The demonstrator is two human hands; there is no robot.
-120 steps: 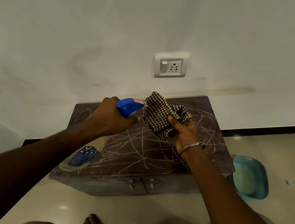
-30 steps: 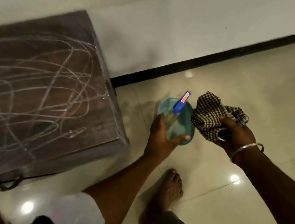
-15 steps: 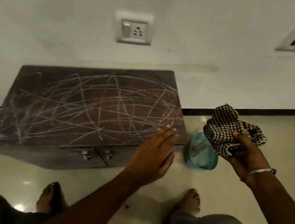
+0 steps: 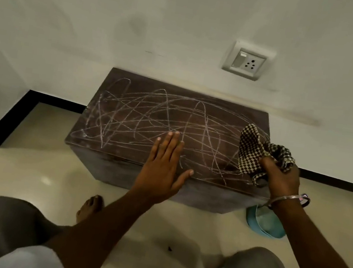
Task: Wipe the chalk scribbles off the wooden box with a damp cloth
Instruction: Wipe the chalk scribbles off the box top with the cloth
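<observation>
A dark wooden box stands on the floor against the wall, its top covered in white chalk scribbles. My left hand lies flat with straight fingers over the front middle of the top. My right hand grips a bunched black-and-white checked cloth just above the box's right front corner. A metal bangle circles the right wrist.
A teal bowl sits on the floor right of the box, partly behind my right forearm. A wall socket is above the box. My knees and bare feet are on the pale tiles in front. A black skirting strip runs along the wall.
My left hand put down the spray bottle by the teal bowl and has come flat onto the box top. My right hand carried the cloth over the box's right corner. The view swung back to the box.
</observation>
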